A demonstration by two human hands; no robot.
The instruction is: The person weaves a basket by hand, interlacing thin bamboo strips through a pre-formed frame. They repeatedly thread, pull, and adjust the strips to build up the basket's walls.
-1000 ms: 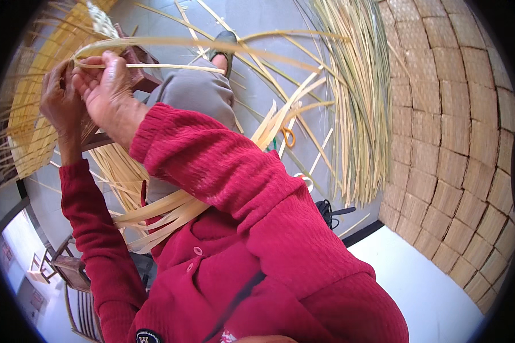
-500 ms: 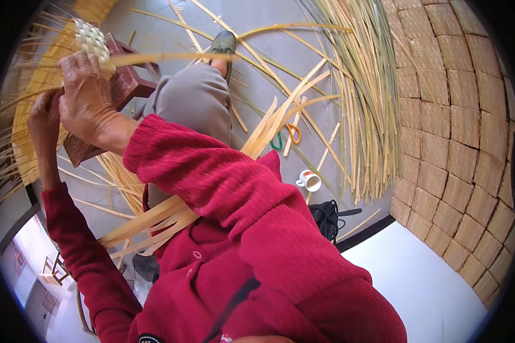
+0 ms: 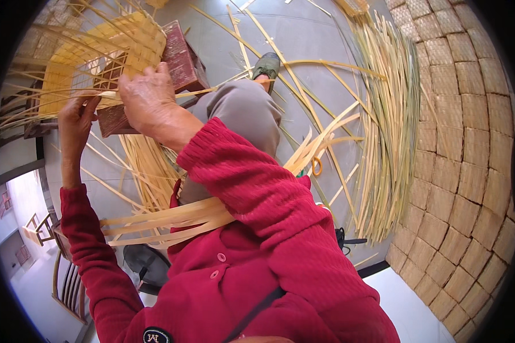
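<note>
A partly woven basket (image 3: 147,50) of yellow bamboo strips, with long loose ends fanning left, rests on a dark red wooden stool (image 3: 182,57) at upper left. At its near edge, my left hand (image 3: 75,123) pinches a pale bamboo strip between thumb and fingers. My right hand (image 3: 152,106) is closed just to the right, fingers bent over the same edge. A thin strip (image 3: 197,93) runs out from under it to the right. Its fingertips and what exactly they press are partly hidden.
Flat strips (image 3: 166,220) lie across my lap; more (image 3: 146,171) lie beneath the stool. A long strip bundle (image 3: 383,143) covers the floor at right, beside a wall of stacked woven squares (image 3: 463,126). Orange-handled scissors (image 3: 317,166) lie near my knee. A wooden chair (image 3: 68,286) stands lower left.
My view has shifted, so the scene sits lower and farther right. My hands have moved apart, the right one away from the left. The strip blurred by motion no longer sweeps across my knee.
</note>
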